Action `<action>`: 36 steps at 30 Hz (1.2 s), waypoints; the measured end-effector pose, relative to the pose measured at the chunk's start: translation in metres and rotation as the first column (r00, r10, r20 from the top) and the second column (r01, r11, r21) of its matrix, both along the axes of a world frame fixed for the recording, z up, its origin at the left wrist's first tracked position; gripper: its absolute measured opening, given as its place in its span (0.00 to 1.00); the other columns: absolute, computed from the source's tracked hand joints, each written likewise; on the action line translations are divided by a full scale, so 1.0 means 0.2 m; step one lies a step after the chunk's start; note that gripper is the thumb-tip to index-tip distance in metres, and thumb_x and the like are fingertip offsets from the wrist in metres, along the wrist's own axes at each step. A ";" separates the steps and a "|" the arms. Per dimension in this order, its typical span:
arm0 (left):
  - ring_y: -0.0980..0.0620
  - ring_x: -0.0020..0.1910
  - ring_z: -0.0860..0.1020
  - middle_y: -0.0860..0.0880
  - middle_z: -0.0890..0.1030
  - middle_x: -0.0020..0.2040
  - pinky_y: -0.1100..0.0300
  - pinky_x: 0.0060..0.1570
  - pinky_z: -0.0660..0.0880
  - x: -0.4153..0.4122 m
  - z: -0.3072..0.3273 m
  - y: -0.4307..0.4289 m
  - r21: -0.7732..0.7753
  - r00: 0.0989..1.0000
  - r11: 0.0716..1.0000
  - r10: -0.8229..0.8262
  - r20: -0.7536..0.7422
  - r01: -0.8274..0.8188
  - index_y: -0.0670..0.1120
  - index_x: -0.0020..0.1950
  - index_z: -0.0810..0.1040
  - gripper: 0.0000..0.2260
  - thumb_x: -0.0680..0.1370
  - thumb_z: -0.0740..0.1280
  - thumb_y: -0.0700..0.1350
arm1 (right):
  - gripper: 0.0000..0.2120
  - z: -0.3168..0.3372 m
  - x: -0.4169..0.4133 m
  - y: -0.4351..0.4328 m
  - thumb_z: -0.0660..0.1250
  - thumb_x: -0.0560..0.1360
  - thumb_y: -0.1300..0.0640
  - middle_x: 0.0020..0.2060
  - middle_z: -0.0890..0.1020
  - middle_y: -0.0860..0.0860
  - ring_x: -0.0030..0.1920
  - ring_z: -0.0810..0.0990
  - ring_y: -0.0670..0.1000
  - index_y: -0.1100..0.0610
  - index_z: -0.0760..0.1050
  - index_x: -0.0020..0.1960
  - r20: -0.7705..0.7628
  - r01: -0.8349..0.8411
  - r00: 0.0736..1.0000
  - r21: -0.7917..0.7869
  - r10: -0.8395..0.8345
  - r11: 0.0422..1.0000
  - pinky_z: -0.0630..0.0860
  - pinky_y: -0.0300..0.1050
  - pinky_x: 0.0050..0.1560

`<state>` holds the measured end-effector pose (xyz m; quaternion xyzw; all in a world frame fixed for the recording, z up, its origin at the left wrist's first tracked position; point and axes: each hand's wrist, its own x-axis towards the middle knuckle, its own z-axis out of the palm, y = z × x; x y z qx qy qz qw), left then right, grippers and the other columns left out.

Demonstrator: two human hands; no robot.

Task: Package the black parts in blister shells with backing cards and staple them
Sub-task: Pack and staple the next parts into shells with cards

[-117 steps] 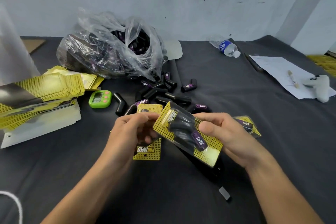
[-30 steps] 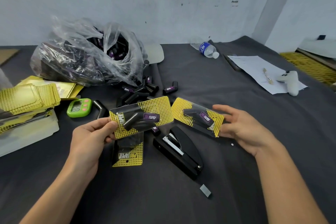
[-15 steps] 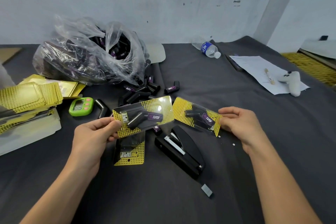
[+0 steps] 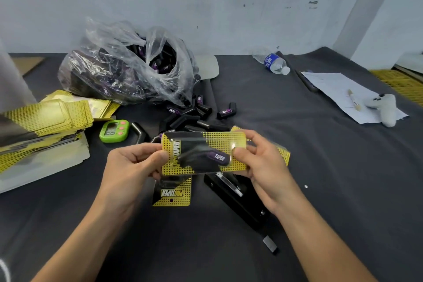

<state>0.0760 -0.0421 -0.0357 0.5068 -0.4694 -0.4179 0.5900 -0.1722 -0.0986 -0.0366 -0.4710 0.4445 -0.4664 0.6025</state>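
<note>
R hand (image 4: 263, 167) now joined L hand (image 4: 130, 167) on blister pack (image 4: 203, 153); both hands pinch its ends.

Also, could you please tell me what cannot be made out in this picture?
All in the head view:
- Staples in the held pack: too small, and glare on the clear shell.
- Stapler: front end hidden behind the pack and right hand.
- Timer digits: too small.
- Card stack: cut off by the left edge.
</note>
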 end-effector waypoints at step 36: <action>0.39 0.50 0.86 0.46 0.87 0.49 0.41 0.50 0.83 0.00 -0.03 -0.04 0.317 1.000 0.948 0.008 -0.026 0.001 0.58 0.52 0.87 0.13 0.71 0.80 0.43 | 0.31 0.04 -0.31 -0.08 0.67 0.74 0.61 0.67 0.79 0.43 0.63 0.79 0.43 0.44 0.68 0.75 -0.345 0.613 0.504 -0.503 -0.792 0.609 0.74 0.42 0.66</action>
